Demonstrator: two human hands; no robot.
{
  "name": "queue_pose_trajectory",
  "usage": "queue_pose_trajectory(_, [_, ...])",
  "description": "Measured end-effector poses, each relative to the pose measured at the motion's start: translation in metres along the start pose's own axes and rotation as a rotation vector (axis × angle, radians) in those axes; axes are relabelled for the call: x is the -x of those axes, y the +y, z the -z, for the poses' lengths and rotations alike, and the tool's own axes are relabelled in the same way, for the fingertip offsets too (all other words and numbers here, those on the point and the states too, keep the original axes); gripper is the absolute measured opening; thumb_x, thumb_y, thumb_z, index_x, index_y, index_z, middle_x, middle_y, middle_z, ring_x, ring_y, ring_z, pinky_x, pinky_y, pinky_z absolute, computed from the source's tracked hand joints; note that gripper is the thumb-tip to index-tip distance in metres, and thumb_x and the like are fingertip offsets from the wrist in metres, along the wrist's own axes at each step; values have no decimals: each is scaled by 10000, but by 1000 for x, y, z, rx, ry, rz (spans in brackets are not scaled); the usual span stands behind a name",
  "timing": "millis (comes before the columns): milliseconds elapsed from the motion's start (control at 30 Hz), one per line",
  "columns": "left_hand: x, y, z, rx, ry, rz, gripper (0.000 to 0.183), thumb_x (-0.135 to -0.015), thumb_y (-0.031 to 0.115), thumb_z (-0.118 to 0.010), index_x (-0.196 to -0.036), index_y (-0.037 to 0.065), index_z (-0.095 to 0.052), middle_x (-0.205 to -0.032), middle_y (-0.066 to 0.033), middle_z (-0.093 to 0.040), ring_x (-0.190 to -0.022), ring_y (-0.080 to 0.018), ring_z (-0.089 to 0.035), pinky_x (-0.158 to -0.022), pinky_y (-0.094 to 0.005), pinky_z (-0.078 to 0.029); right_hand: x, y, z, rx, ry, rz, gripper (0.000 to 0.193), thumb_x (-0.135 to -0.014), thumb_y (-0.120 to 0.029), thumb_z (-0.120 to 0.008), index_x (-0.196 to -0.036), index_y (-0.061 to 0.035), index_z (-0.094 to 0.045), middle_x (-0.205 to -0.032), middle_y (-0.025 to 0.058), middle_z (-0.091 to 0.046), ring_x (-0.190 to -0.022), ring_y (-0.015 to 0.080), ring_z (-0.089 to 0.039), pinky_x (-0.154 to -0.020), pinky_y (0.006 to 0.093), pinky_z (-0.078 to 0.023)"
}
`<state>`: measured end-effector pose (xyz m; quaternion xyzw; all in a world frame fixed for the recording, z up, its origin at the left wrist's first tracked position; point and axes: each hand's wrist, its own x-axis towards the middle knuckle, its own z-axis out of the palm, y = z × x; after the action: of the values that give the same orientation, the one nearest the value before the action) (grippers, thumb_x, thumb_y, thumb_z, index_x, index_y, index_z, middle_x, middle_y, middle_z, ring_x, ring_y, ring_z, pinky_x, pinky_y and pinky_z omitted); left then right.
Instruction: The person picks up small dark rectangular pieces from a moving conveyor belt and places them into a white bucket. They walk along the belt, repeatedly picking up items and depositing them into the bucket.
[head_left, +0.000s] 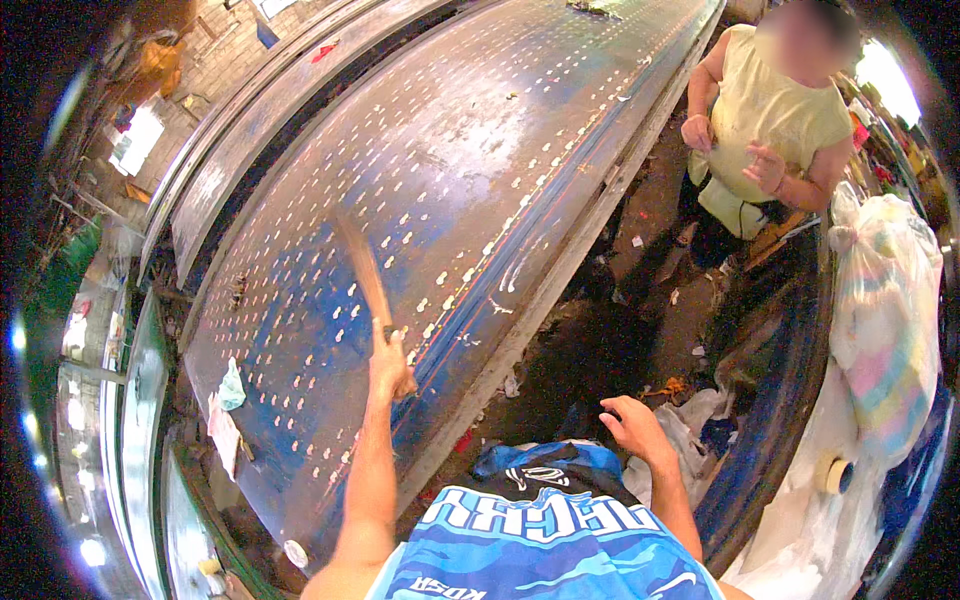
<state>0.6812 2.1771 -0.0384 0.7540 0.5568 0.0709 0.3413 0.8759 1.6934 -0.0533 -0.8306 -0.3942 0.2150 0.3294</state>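
Observation:
My left hand [388, 362] is closed round the lower end of a long, narrow brown tool [366, 265], which looks wooden and is smeared by motion at its far end. The tool slants up and away over a long table [400, 235] with a worn, blue-stained top. Rows of small pale marks or pegs [318, 385] cover that surface; I cannot tell which they are. Beside my body, off the table's near edge, my right hand [638, 428] hangs with bent fingers somewhat apart and nothing visible in it.
Across the gap at the right stands a person [775, 120] in a pale yellow sleeveless top, both hands raised. Stuffed clear plastic bags [885, 320] line the right side. A greenish cloth scrap [231, 385] lies on the table's left end. Scraps litter the dark floor [640, 300].

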Motion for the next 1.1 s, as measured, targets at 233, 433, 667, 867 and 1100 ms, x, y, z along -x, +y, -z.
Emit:
queue_pose_trajectory(233, [-4, 18, -20, -765, -93, -661, 676, -1110, 397, -499, -1711, 327, -196, -1085, -332, -729, -1010, -556, -712, -878, -615, -578, 11, 42, 23, -60, 1, -48, 340, -994, -286, -699, -1221, -35, -732, -1202, 191, -737, -1151, 398, -684, -998, 486, -547])
queue_pose_trajectory(433, [-53, 112, -97, -88, -35, -211, 794, -1065, 466, -581, -1728, 339, -162, -1015, -256, -747, -938, -460, -753, -852, -576, -597, 5, 53, 21, -60, -16, -4, 356, -994, -296, -697, -1230, -32, -733, -1196, 191, -739, -1137, 395, -689, -994, 478, -551])
queue_pose_trajectory(667, [-41, 224, -195, 502, -256, -272, 815, -1001, 312, -677, -1704, 172, -289, -967, -84, -635, -856, -261, -655, -847, -423, -574, 9, 60, 22, 14, -14, 58, 369, -1008, -319, -677, -1259, -52, -719, -1231, 190, -732, -1149, 399, -690, -997, 482, -556])
queue_pose_trajectory(867, [-28, 220, -212, 124, -228, -491, 932, -968, 352, -723, -1682, 0, -239, -1424, -262, -623, -1300, -395, -627, -1090, -449, -504, 23, 81, 9, 61, -63, 16, 401, -1007, -360, -680, -1264, -54, -720, -1225, 200, -737, -1141, 402, -694, -979, 497, -561])
queue_pose_trajectory(1100, [116, 166, -130, 287, 211, -927, 271, -925, 112, -748, -1177, 27, -696, -1207, -186, -677, -1190, -401, -629, -1079, -476, -501, 16, 53, -7, 35, -359, -9, 385, -1011, -298, -677, -1278, -22, -711, -1260, 205, -731, -1210, 384, -676, -1054, 461, -527])
